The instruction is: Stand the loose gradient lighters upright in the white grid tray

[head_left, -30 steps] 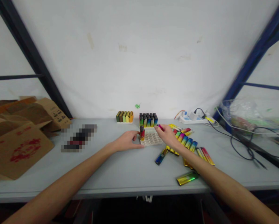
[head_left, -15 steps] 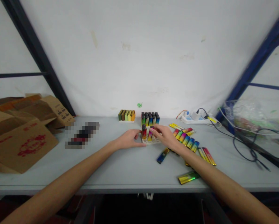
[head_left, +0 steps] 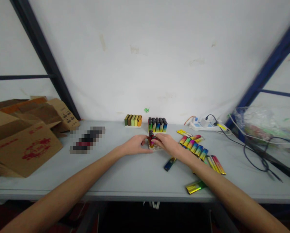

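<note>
One magenta lighter (head_left: 153,141) is being pinched between the thumb and fingers of the right hand (head_left: 167,144), just over the pale tray (head_left: 156,149); its black top is pointing up and its long axis is running roughly upright, the lower end being hidden. Just beside it, a red lighter (head_left: 150,136) is standing upright at the tray's left end. The left hand (head_left: 135,145) is keeping thumb and fingers apart around that end, the thumb reaching the near edge; whether it is clamping the tray, I cannot tell. Right of the tray, a row of lighters (head_left: 193,148) is lying flat. Behind, blue-and-yellow lighters (head_left: 157,125) are standing upright in a block, near the wall (head_left: 145,64).
</note>
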Tool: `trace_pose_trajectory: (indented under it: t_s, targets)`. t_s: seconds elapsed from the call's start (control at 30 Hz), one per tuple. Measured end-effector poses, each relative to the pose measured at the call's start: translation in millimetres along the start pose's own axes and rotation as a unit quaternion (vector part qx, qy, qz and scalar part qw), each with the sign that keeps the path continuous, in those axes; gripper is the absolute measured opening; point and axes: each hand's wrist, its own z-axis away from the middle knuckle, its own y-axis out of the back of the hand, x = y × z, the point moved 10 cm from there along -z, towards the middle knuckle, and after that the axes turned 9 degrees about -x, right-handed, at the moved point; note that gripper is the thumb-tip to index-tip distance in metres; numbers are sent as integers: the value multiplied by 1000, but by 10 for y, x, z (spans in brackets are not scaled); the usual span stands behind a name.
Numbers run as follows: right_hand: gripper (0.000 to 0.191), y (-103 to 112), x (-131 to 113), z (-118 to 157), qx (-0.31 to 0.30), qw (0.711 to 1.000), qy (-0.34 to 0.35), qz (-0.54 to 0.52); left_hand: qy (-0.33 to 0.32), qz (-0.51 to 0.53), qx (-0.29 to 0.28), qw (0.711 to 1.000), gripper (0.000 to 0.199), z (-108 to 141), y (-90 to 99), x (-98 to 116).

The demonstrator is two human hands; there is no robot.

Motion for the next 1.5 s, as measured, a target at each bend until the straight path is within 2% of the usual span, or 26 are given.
trace_pose_trajectory:
  t_s: [0.13, 0.2, 0.3, 0.37, 0.47, 0.5, 0.63, 0.7, 0.77, 0.87, 1.0, 1.13, 1.23, 1.37, 1.5]
  targets:
    - [43, 64, -28, 13, -31, 997, -29, 61, 4, -6, -7, 1000, 64, 4, 11, 25]
    - [47, 243, -61, 78, -31, 998, -29, 51, 4, -10, -10, 1000, 64, 7, 17, 39]
    - [44, 624, -185, 283, -18, 1000, -11, 1, 5, -11, -16, 1000, 64, 7, 16, 44]
    - [37, 743, -331, 504, -66, 997, 14, -37, 6, -15, -18, 1000, 64, 4, 11, 39]
    - [29, 703, -464, 984, -164, 985, 9, -54, 6, -18, -18, 1000, 65, -6, 4, 23]
    - [27, 671, -457, 1163, -180, 982, -5, -56, 5, -17, -18, 1000, 65, -10, 2, 19]
    - [24, 451, -238, 1784, -201, 976, -74, -51, -4, -16, -16, 1000, 67, -26, -7, 17]
    - [22, 355, -129, 1942, -193, 976, -95, -47, -1, -18, -15, 1000, 67, -30, -8, 12]
    - [20, 286, -85, 1981, -190, 975, -104, -53, 2, -23, -16, 1000, 68, -31, -11, 7]
    - [25, 280, -137, 1878, -189, 974, -97, -74, 3, -31, -18, 999, 69, -26, -15, 5]
    - [34, 487, -125, 1611, -147, 979, -105, -98, -3, -27, -16, 1000, 68, -14, -13, 2]
    - [35, 711, 6, 1206, -76, 980, -82, -164, -2, -23, -13, 1000, 66, -9, -7, 5]
    - [37, 820, 136, 820, -20, 969, -61, -238, 0, -26, -19, 999, 65, -10, -13, 13]
    - [37, 868, 308, 369, 48, 955, -72, -282, 2, -18, -19, 1000, 66, -9, -14, 11]
    - [43, 740, 420, 187, 102, 922, -73, -367, 1, -21, -15, 1000, 67, -9, -16, 5]
